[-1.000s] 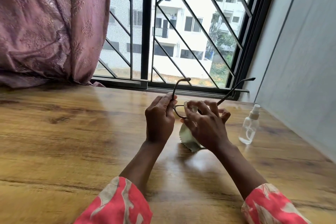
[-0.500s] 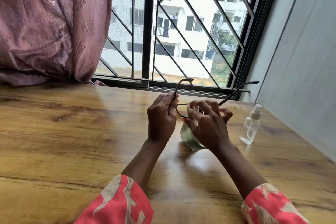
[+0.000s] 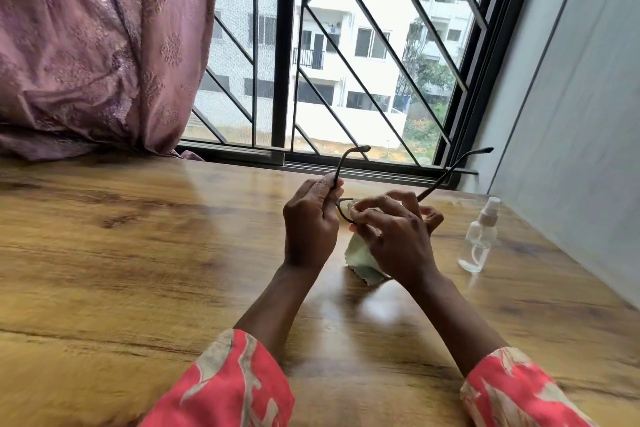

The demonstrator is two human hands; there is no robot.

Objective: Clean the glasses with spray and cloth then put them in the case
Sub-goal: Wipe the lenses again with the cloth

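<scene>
The fingers of the left hand are closing around the glasses at the near end of one temple arm, pinching the dark frame and holding it up above the bench. That arm is rising past the knuckles and curving over at its tip in front of the window frame. The fingers of the right hand are gripping a pale green cloth and pressing a fold of it against the front of the glasses, where the lens rim is showing as a dark curve between the two hands. The rest of the cloth is hanging below the right palm, its zigzag edge reaching down to or just above the wood; which of the two cannot be told. The second temple arm is sticking out up and to the right, beyond the right hand.

A small clear spray bottle is standing upright on the bench to the right of the hands, near the grey wall and apart from the cloth. Coral patterned sleeves are covering both forearms at the lower edge. A mauve curtain is hanging at the far left, its hem resting on the bench.
</scene>
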